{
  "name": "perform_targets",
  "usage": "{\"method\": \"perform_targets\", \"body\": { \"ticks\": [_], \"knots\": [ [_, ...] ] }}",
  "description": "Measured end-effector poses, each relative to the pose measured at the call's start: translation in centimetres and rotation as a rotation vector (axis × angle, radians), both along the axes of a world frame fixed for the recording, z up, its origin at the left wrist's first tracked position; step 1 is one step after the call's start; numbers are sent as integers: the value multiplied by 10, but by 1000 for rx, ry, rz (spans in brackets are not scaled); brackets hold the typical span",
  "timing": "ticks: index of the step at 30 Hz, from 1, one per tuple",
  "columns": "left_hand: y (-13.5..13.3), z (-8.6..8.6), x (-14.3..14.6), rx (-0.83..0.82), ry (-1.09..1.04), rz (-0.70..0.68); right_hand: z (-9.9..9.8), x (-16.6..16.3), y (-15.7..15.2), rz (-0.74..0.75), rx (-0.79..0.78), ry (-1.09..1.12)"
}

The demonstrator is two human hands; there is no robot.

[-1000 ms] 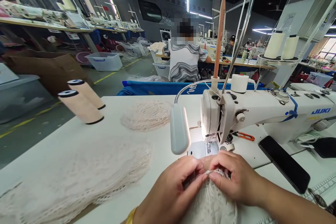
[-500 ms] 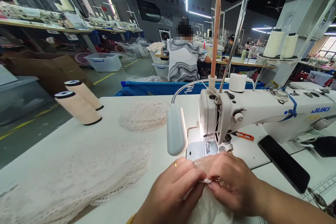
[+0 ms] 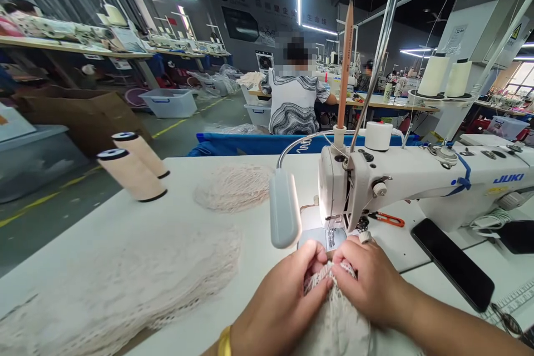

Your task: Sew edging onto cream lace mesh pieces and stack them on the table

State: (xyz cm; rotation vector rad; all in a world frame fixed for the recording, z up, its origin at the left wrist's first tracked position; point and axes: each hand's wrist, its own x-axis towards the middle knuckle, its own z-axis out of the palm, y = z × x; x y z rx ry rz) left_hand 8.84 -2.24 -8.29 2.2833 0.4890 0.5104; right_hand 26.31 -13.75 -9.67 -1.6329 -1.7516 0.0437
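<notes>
A piece of cream lace fabric (image 3: 336,317) hangs toward me from between my two hands, just in front of the sewing machine's needle area (image 3: 331,236). My left hand (image 3: 287,286) pinches its upper edge, thumb pointing inward. Close beside it, my right hand (image 3: 369,283) grips the same edge between thumb and fingers. The fingertips of both hands nearly meet. The white sewing machine (image 3: 396,172) stands right behind them, its lower needle part lit by a grey lamp (image 3: 285,208). Part of the lace is hidden under my hands.
Stacked lace pieces (image 3: 137,283) lie on the left, with a smaller lace pile (image 3: 233,186) behind. Two thread cones (image 3: 131,175) stand at the far left edge. Orange thread snips (image 3: 387,218), a black phone (image 3: 453,264) and a ruler (image 3: 515,297) are at right. A person (image 3: 294,94) sits ahead.
Both hands have shifted their hold on the lace. The left hand has turned so its thumb lies along the edge, and more of the lace's openwork shows between the hands.
</notes>
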Motion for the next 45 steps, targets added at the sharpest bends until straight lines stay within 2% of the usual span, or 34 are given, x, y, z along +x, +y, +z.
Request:
{"method": "perform_targets", "body": {
  "ticks": [5, 8, 17, 23, 34, 45],
  "knots": [
    [4, -9, 2, 449, -193, -32, -4, 2, 9, -139, -103, -80],
    [4, -8, 2, 572, -171, -121, -6, 5, 6, -161, -74, -156],
    [4, -8, -2, 612, -89, -137, -2, 10, -5, 19, 47, -246],
    [5, -5, -2, 621, -56, -113, -7, 14, -2, -24, 13, -304],
    [13, -5, 3, 632, -62, -123, -2, 16, 3, -139, -82, -357],
    [12, -2, 4, 654, -79, -129, -3, 18, 4, -143, -91, -367]
  ]
}}
